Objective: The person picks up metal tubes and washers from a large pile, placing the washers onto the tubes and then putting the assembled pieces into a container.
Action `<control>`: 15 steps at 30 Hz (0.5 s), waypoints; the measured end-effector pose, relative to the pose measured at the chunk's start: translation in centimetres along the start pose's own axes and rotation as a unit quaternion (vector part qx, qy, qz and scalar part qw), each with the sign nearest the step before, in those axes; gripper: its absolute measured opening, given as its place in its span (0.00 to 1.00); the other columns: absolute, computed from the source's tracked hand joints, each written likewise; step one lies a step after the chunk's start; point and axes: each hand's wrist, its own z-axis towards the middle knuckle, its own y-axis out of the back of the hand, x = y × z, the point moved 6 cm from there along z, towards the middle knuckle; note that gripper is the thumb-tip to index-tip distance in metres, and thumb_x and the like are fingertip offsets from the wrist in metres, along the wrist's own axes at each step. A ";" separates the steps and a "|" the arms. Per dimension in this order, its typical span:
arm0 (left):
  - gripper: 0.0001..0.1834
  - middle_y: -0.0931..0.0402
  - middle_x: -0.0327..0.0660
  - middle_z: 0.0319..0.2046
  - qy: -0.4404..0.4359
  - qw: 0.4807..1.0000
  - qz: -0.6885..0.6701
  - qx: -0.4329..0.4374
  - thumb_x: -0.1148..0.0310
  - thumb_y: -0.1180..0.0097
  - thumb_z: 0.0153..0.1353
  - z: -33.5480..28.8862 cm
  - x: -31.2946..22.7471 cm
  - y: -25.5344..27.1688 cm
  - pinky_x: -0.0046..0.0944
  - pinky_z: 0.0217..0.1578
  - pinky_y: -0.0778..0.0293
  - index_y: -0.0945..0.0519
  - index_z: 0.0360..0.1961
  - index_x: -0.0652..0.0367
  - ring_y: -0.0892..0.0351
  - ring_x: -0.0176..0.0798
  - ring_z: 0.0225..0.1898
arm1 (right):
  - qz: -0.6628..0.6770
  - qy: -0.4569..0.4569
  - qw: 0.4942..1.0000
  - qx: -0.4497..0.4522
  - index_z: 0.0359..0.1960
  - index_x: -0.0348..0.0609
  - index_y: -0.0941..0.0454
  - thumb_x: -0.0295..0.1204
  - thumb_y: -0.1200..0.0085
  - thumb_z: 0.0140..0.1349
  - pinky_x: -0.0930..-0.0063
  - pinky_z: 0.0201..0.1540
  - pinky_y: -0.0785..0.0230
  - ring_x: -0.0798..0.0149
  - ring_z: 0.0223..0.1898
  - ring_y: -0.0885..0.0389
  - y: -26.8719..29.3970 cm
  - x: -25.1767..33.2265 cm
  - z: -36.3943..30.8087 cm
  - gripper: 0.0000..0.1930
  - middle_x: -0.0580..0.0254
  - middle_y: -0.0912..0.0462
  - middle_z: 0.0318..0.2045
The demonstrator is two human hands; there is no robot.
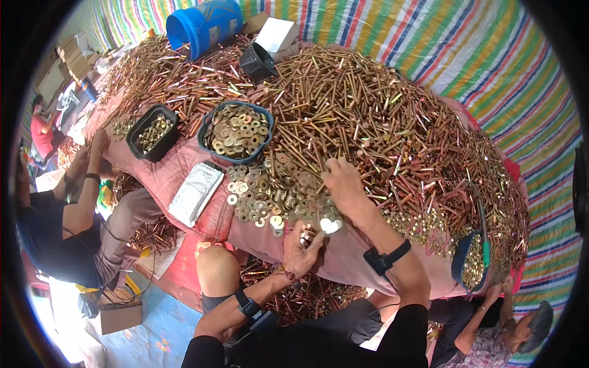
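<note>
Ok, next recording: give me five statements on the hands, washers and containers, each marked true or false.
1. The blue bucket lies on its side. True.
2. The blue basin is filled with rods. False: it holds washers.
3. The left hand is empty. False: it holds small metal pieces.
4. The silver packet lies to the left of the loose washers. True.
5. The right hand is inside the bucket. False: it is at the rod pile.
</note>
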 end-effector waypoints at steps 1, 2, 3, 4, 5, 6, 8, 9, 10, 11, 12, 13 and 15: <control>0.06 0.24 0.34 0.23 -0.002 1.000 -0.006 0.012 0.74 0.38 0.66 0.1 0.2 0.1 0.31 0.26 0.29 0.25 0.37 0.60 0.28 0.25 0.26 | 0.021 0.014 1.000 0.008 0.38 0.40 0.18 0.20 0.43 0.52 0.60 0.47 0.27 0.51 0.47 0.24 0.0 -0.1 0.3 0.10 0.56 0.22 0.45; 0.06 0.24 0.34 0.23 -0.005 1.000 -0.013 0.025 0.74 0.37 0.66 0.1 0.4 0.3 0.31 0.26 0.29 0.24 0.37 0.60 0.28 0.25 0.26 | 0.042 0.027 0.999 0.016 0.37 0.41 0.19 0.20 0.44 0.51 0.61 0.47 0.27 0.52 0.47 0.24 0.1 -0.1 0.5 0.11 0.57 0.22 0.44; 0.06 0.24 0.34 0.23 -0.003 1.000 -0.015 0.020 0.74 0.37 0.66 0.3 0.2 0.5 0.31 0.26 0.29 0.24 0.37 0.60 0.28 0.25 0.26 | 0.079 0.023 0.997 -0.001 0.38 0.41 0.19 0.19 0.46 0.52 0.60 0.47 0.27 0.52 0.46 0.24 0.7 -0.1 0.8 0.11 0.58 0.22 0.43; 0.06 0.24 0.34 0.23 0.002 0.999 -0.016 0.040 0.74 0.37 0.65 0.3 0.1 0.4 0.31 0.27 0.29 0.24 0.36 0.60 0.28 0.25 0.26 | 0.080 0.026 0.996 0.002 0.38 0.41 0.19 0.19 0.46 0.52 0.60 0.47 0.27 0.52 0.46 0.24 1.0 -0.1 1.2 0.11 0.58 0.22 0.43; 0.06 0.24 0.34 0.23 0.008 0.998 -0.019 0.062 0.75 0.37 0.65 0.4 -0.1 0.2 0.31 0.27 0.29 0.23 0.36 0.60 0.27 0.25 0.26 | 0.082 0.031 0.996 -0.027 0.36 0.41 0.21 0.20 0.45 0.52 0.60 0.44 0.27 0.52 0.44 0.25 1.9 -0.3 1.5 0.09 0.57 0.23 0.39; 0.06 0.24 0.34 0.23 0.009 0.998 -0.022 0.061 0.75 0.37 0.65 0.4 -0.2 0.2 0.31 0.27 0.29 0.23 0.36 0.60 0.27 0.25 0.26 | 0.085 0.037 0.994 -0.056 0.33 0.41 0.23 0.21 0.44 0.51 0.61 0.41 0.27 0.52 0.41 0.25 2.7 -0.4 1.9 0.07 0.56 0.25 0.36; 0.06 0.23 0.35 0.23 0.002 0.998 -0.008 0.061 0.76 0.36 0.64 0.5 -0.5 0.2 0.32 0.29 0.29 0.23 0.35 0.61 0.27 0.26 0.26 | 0.070 0.050 0.995 -0.050 0.34 0.42 0.24 0.21 0.45 0.53 0.60 0.39 0.27 0.52 0.40 0.25 3.2 -0.2 2.8 0.07 0.56 0.26 0.34; 0.06 0.23 0.35 0.23 0.002 0.998 -0.010 0.059 0.76 0.36 0.64 0.6 -0.6 0.1 0.32 0.29 0.29 0.23 0.35 0.61 0.27 0.26 0.26 | 0.048 0.067 0.996 -0.035 0.33 0.42 0.24 0.21 0.46 0.53 0.60 0.39 0.27 0.53 0.40 0.25 3.2 -0.1 3.0 0.06 0.56 0.27 0.34; 0.06 0.24 0.36 0.23 0.001 0.998 -0.004 0.056 0.76 0.36 0.63 0.6 -0.7 -0.1 0.32 0.29 0.29 0.23 0.34 0.61 0.27 0.27 0.26 | 0.026 0.085 0.996 -0.019 0.33 0.42 0.24 0.21 0.46 0.53 0.61 0.38 0.27 0.53 0.40 0.26 3.0 0.0 3.3 0.06 0.56 0.27 0.34; 0.06 0.24 0.37 0.23 0.000 0.999 0.003 0.052 0.76 0.36 0.63 0.6 -0.8 -0.2 0.33 0.29 0.29 0.23 0.34 0.61 0.27 0.28 0.25 | 0.013 0.096 0.995 0.003 0.36 0.43 0.24 0.21 0.46 0.54 0.61 0.39 0.28 0.54 0.40 0.26 1.9 -0.3 3.2 0.08 0.56 0.28 0.34; 0.06 0.24 0.37 0.23 0.000 0.999 0.002 0.050 0.76 0.36 0.63 0.6 -0.7 -0.2 0.33 0.29 0.29 0.23 0.34 0.61 0.27 0.28 0.25 | 0.013 0.098 0.995 0.003 0.36 0.43 0.24 0.21 0.46 0.54 0.61 0.39 0.28 0.54 0.40 0.26 1.4 -0.3 3.3 0.08 0.56 0.28 0.34; 0.05 0.23 0.36 0.24 -0.016 0.998 0.016 0.054 0.75 0.37 0.65 0.6 -0.7 -0.3 0.31 0.29 0.28 0.22 0.35 0.61 0.26 0.26 0.26 | 0.025 0.108 0.994 0.014 0.41 0.45 0.23 0.20 0.47 0.54 0.60 0.39 0.28 0.53 0.40 0.26 0.8 -0.2 3.2 0.12 0.56 0.27 0.36; 0.04 0.21 0.34 0.24 -0.011 0.998 0.016 0.063 0.73 0.38 0.67 0.4 -0.6 -0.4 0.29 0.29 0.27 0.22 0.37 0.60 0.24 0.24 0.28 | 0.048 0.120 0.991 0.032 0.48 0.46 0.22 0.18 0.46 0.53 0.59 0.40 0.28 0.52 0.41 0.26 0.4 -0.2 3.0 0.19 0.56 0.27 0.38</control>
